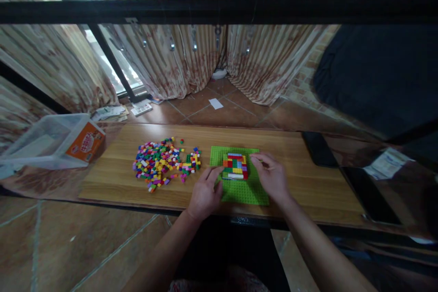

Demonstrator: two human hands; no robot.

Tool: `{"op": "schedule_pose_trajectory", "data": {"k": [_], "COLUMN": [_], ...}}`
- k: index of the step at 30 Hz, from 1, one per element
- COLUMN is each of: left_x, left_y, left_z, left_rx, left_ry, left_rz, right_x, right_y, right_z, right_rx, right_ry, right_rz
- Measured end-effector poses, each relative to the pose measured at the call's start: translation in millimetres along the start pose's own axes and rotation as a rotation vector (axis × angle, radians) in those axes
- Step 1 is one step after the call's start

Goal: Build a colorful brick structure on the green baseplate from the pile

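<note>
A green studded baseplate [244, 194] lies on the wooden board, bearing a low block of multicoloured toy bricks [235, 165]. The bricks are red, yellow, blue, green and white. My left hand [205, 194] rests at the plate's left side, its index finger stretched to the block's left edge and the thumb apart. Nothing shows in its grasp. To the right of the block, my right hand [272, 177] hovers over the plate's edge with thumb and fingertips pinched together. Whether a small piece is between those fingertips cannot be made out.
A spread pile of loose bricks [159, 162] covers the board's [112, 182] left part. A clear plastic bin [44, 141] with an orange label stands farther left. On the right lie a black phone [319, 148], a larger dark device [371, 196] and a crumpled packet [388, 163].
</note>
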State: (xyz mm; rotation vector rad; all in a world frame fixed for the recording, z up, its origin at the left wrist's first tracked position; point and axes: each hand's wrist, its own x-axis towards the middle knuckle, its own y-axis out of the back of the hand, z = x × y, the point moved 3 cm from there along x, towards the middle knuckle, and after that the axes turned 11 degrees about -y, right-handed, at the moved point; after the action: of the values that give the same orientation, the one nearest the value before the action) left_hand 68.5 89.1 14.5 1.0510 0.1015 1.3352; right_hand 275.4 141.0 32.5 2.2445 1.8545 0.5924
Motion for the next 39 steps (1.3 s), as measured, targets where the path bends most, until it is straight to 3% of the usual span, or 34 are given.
{"op": "schedule_pose_trajectory", "data": {"k": [6,10,15,20,30,39], "left_x": [-41,-68,-74,-70,-71,-71], "left_y": [25,43,62,68,65,65], "left_z": [-5,-18,-34,-46,-54,-54], "left_rx": [0.02,0.085,0.095,0.137,0.089,0.059], "left_ry": [0.088,0.159,0.197,0.287,0.305,0.31], "left_rz": [0.067,0.135,0.249,0.333,0.293,0.306], "right_x": [-22,-60,-86,-70,-24,3], "right_y": [-8,-31,-71,-111,-164,-200], "right_z": [-11,-22,-35,-38,-48,-51], "right_rx": [0.015,0.005,-0.049,-0.177,-0.35,-0.568], "right_ry": [-0.034,0.033,0.093,0.079,0.23,0.282], "right_rz": [0.021,-0.106,-0.297,-0.328,-0.243,-0.39]}}
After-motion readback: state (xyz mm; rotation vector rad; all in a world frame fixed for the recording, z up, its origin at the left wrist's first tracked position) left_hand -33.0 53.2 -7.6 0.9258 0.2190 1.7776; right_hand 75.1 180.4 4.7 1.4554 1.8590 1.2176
